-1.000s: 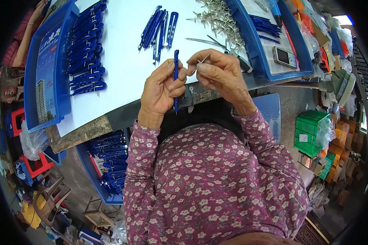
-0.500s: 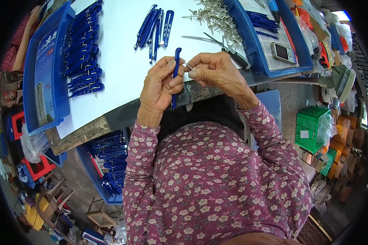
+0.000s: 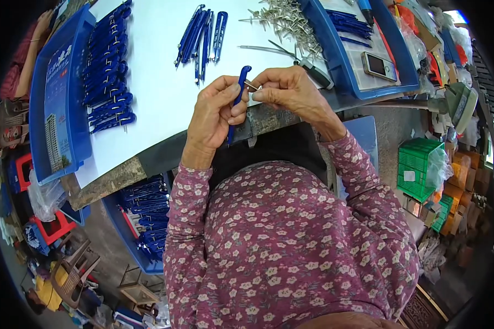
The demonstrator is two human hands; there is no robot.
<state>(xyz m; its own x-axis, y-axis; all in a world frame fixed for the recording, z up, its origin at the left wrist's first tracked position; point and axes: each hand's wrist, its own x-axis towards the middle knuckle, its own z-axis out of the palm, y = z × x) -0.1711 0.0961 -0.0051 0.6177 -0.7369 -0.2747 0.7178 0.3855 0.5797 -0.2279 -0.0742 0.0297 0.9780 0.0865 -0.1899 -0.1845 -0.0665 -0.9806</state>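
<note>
Presently, the blue part [image 3: 240,88] is up in the left hand [image 3: 209,112], above the near edge of the surface [image 3: 108,181]. Long axis slants: the hooked upper end points away from the wearer and a little right; the lower end, narrow, points back toward the body and a little left. Left hand grasps it around the middle, thumb on the near face, fingers curled behind.

Right hand [image 3: 293,96], just right of the blue part, pinches a thin metal pin [image 3: 252,85] between thumb and fingers. Pin lies crosswise to the blue part, its left end at or very near the side; contact cannot be told.

Positions, all taken from the blue part:
- Beyond, to the left: a loose bunch [image 3: 195,38] of similar slim blue pieces, glossy, some with holes along the length.
- Beyond, to the right: a tangled heap [image 3: 291,24] of bright metal pins; nearer, a tool [image 3: 318,77] with slender metal prongs and a dark handle.
- Farther right: a smooth blue tray [image 3: 335,55] with a phone [image 3: 380,67] inside.
- Well left: a dense row [image 3: 105,68] of blue pieces.
- Around and beyond: a flat white sheet [image 3: 153,82].

Surface edge: rough, worn, wood-like.
</note>
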